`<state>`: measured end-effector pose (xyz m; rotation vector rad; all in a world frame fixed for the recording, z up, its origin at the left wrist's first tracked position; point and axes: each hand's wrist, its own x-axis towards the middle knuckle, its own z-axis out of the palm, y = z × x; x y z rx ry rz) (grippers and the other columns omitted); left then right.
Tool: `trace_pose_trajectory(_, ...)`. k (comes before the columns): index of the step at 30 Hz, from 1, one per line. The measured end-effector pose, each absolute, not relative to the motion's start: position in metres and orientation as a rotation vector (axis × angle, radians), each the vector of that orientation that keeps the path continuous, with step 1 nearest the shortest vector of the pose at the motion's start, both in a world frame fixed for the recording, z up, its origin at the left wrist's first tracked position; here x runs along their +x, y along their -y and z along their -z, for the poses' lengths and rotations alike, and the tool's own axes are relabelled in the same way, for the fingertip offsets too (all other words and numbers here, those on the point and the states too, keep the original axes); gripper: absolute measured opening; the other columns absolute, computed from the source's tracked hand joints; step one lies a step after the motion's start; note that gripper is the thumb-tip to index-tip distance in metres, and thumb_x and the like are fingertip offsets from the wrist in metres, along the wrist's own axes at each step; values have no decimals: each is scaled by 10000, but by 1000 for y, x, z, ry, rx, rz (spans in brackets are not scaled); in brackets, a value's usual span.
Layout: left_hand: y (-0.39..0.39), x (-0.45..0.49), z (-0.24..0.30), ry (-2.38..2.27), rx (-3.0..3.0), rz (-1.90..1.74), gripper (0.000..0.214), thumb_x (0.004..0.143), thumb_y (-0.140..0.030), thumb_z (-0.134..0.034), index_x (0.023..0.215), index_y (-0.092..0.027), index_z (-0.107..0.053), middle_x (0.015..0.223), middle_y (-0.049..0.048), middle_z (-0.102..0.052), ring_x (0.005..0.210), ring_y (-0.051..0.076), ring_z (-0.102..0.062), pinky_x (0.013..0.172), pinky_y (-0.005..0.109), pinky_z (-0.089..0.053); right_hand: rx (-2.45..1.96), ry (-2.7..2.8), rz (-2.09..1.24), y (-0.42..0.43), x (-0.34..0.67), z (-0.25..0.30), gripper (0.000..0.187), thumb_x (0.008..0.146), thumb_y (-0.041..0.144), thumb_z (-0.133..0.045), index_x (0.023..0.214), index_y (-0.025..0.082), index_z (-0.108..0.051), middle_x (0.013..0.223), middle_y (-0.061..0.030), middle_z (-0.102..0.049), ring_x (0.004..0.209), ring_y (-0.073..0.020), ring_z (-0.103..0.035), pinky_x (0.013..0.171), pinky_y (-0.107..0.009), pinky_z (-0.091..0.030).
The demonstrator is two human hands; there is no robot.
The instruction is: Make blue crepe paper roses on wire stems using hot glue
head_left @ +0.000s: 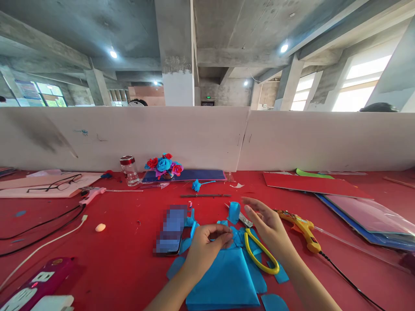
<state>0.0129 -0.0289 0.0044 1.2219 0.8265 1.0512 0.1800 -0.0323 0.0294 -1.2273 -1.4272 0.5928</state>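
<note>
Your left hand (210, 244) hangs over the stack of blue paper (223, 280), thumb and fingertips drawn near one another; you cannot tell from this angle whether they meet or pinch a piece, since the back of the hand covers the gap. Your right hand (264, 218) is spread, fingers apart and pointing inward, just beside a curled blue piece (234, 212).

The stack lies on the red counter (113, 276) directly in front of you, its near edge close to the bottom of the view. Loose blue petals (275, 302) lie around it, some partly covered by your left hand and one cut off below. The yellow-handled scissors (261, 257) lie between your hands; the curled piece hides part of the blades. The yellow glue gun (303, 231) is right of your right forearm, its nose behind that hand.

Phone (171, 229) left of the petals, screen pixelated, content unreadable. Power strip (35, 285) cut off at lower left. Beyond the white partition (129, 134), a dark rounded shape (378, 107) shows only its top, perhaps a head.
</note>
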Motion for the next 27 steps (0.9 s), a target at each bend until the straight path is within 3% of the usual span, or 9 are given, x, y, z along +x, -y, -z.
trace_pose_trajectory(7,28,14,-1,-824,1207,-1056,229,624,-350,-715,719,-142,-694,655,41,-654,630,181,-598,669,325,-507,-1196,1451,-751,33,173,-28,227,743,381,-589,714,163,-643,660,-20,-585,562,-132,-469,486,-230,-369)
trace_pose_trajectory(11,28,14,0,-816,1230,-1059,232,638,-351,-705,731,-139,-691,658,44,-651,627,177,-591,660,316,-504,-1158,1422,-831,35,169,-31,243,730,402,-595,665,169,-614,654,-9,-565,580,-136,-467,525,-240,-382)
trace_pose_trajectory(27,27,13,2,-816,1292,-1059,160,683,-283,-665,744,-137,-687,634,31,-621,614,157,-563,622,273,-481,-1158,1449,-748,37,164,-31,233,747,383,-582,642,176,-605,679,-19,-569,627,-150,-490,549,-244,-382)
